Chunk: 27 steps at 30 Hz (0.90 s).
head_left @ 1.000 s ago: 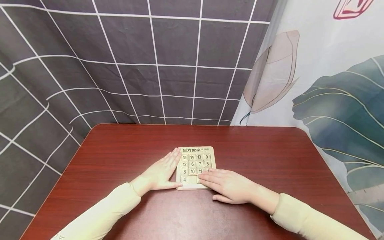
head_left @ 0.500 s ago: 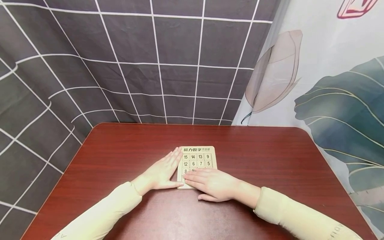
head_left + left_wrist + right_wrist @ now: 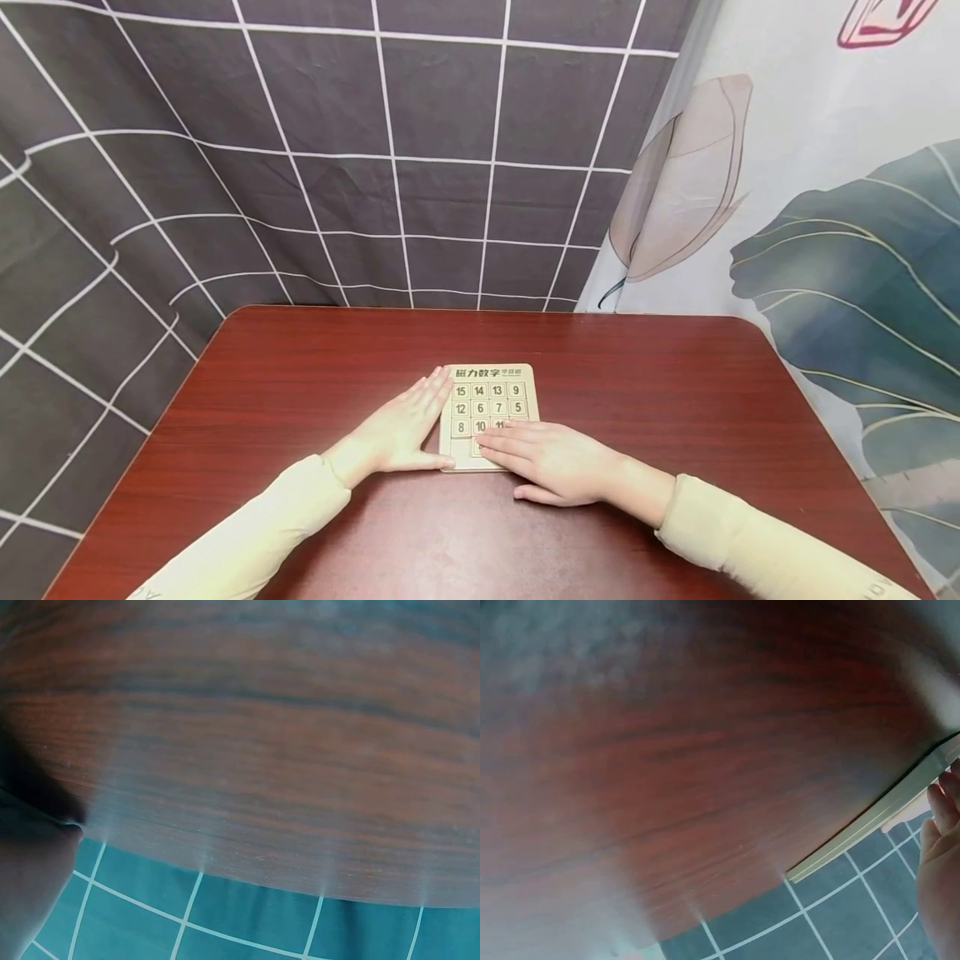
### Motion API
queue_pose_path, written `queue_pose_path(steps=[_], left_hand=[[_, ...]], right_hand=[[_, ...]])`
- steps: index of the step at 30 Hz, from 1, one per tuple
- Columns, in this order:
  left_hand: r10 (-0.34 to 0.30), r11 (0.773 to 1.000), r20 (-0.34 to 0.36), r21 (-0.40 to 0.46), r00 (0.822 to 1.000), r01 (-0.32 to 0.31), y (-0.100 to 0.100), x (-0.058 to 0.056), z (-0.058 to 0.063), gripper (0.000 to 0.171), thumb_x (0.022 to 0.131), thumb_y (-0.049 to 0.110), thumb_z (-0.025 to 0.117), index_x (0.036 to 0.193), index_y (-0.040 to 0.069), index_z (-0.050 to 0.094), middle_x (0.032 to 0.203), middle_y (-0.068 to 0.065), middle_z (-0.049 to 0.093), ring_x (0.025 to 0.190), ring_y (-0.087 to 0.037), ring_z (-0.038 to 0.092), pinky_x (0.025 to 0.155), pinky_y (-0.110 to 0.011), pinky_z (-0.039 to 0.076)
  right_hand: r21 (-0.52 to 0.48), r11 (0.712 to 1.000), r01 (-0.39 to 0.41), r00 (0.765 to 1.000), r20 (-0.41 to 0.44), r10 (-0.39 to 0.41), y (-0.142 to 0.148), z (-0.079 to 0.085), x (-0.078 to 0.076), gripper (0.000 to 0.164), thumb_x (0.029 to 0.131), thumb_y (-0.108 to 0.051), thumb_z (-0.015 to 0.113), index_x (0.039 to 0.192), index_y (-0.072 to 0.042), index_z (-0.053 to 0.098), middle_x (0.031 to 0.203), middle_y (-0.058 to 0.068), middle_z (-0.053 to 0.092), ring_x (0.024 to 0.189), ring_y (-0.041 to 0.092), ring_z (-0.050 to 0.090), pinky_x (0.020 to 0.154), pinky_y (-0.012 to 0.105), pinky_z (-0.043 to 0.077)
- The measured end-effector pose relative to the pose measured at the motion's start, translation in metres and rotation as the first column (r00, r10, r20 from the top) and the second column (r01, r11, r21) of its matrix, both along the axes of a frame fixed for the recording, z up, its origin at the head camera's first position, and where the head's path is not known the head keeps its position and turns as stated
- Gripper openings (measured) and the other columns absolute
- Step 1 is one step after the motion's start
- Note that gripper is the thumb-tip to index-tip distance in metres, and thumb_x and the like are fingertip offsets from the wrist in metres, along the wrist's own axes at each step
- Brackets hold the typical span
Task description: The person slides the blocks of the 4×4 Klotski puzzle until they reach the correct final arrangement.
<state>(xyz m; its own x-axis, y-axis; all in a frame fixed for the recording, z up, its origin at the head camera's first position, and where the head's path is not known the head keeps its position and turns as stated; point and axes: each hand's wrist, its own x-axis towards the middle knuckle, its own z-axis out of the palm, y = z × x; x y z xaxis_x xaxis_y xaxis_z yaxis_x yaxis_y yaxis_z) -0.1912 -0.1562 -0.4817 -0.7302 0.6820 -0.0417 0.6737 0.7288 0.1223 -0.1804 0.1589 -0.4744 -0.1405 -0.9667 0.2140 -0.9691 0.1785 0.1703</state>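
Note:
A sliding number puzzle (image 3: pixel 491 372), a pale square board with numbered tiles, lies flat on the red-brown table in the head view. My left hand (image 3: pixel 401 429) rests against its left side, fingers straight along the edge, thumb at the lower left corner. My right hand (image 3: pixel 558 462) lies over the lower right of the board, fingers straight, with its fingertips on a tile in the bottom row. That hand hides the tiles at the lower right. The bottom-left slot shows no tile. In the right wrist view, the puzzle's side edge (image 3: pixel 877 814) is beside my right hand (image 3: pixel 945 847).
The wooden table (image 3: pixel 322 350) has rounded far corners. Behind it hangs a dark grey curtain (image 3: pixel 442 100) with white grid lines. A white curtain with leaf prints (image 3: pixel 847 250) hangs at the right.
My right hand slid left over the bottom row, then partly back right. The 4 tile no longer shows in the bottom-left slot. My left hand stayed at the left edge.

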Motion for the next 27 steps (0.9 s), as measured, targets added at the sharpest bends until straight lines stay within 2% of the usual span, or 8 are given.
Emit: queue_pose_path(steps=[9,17,27], left_hand=[[-0.007,1.000,0.001,0.021,1.000,0.007,-0.001,0.001,0.001,0.118,0.092,0.070,0.066,0.165,-0.011,0.020,0.176,-0.029,0.012,0.165,-0.040,0.017,0.135,-0.048,0.024],[-0.004,1.000,0.011,0.025,1.000,0.004,-0.001,0.001,0.002,0.118,0.093,0.069,0.065,0.165,-0.011,0.018,0.176,-0.028,0.012,0.165,-0.040,0.017,0.135,-0.048,0.024],[-0.005,1.000,0.006,0.030,1.000,0.005,-0.001,0.001,0.001,0.117,0.093,0.068,0.066,0.165,-0.011,0.019,0.176,-0.029,0.012,0.165,-0.040,0.017,0.135,-0.049,0.025]], right_hand=[[-0.013,0.999,0.052,0.998,0.040,-0.051,-0.014,0.007,-0.007,0.064,0.104,-0.043,0.064,0.155,-0.006,0.054,0.158,0.008,0.058,0.147,0.022,0.056,0.122,0.039,0.047],[0.044,0.996,0.078,0.993,0.080,-0.082,-0.030,0.005,-0.015,0.062,0.107,-0.043,0.058,0.157,-0.006,0.052,0.160,0.008,0.055,0.149,0.023,0.053,0.125,0.039,0.045],[0.044,0.999,0.000,0.998,0.055,-0.003,-0.027,0.003,0.000,0.067,0.106,-0.045,0.060,0.155,-0.001,0.051,0.159,0.010,0.056,0.149,0.023,0.054,0.124,0.039,0.046]])
